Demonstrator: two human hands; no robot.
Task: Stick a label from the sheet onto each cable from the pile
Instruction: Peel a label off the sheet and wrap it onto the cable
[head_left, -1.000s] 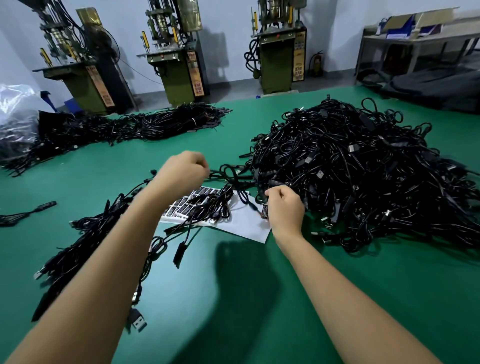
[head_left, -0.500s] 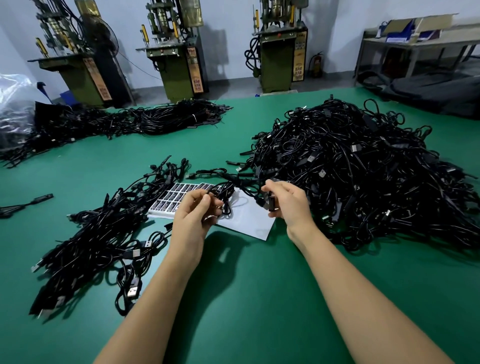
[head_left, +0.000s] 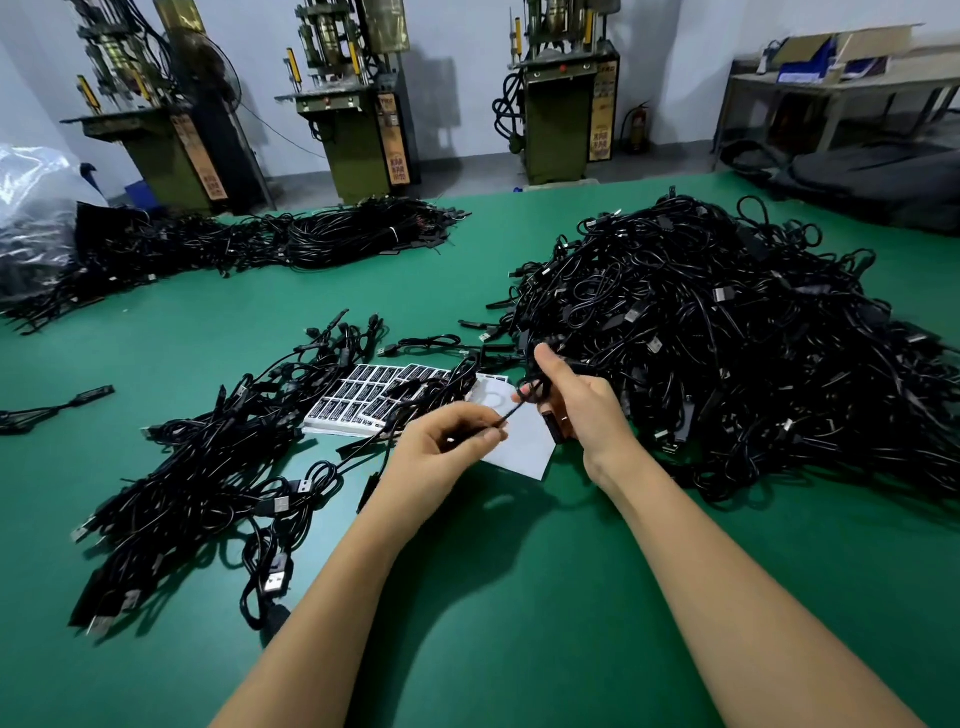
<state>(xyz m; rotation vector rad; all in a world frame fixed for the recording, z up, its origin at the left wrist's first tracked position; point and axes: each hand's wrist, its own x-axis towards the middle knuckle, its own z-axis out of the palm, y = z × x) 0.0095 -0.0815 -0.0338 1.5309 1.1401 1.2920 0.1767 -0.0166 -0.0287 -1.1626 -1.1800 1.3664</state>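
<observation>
Now both hands (head_left: 519, 415) pinch thin black cable (head_left: 506, 415) above glossy label sheet (head_left: 374, 400).

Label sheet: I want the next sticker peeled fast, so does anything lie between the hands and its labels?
Yes. Several black cables lie across the right part of the label sheet, covering some labels. Both hands are also occupied: left hand and right hand each pinch one thin cable above the sheet's blank corner.

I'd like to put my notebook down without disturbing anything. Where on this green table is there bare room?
Bare table lies near you, around the forearms, between the left cable heap and the big pile. Another free strip runs between the far cables and the label sheet. It is crowded mid-table, where both hands work a cable.
</observation>
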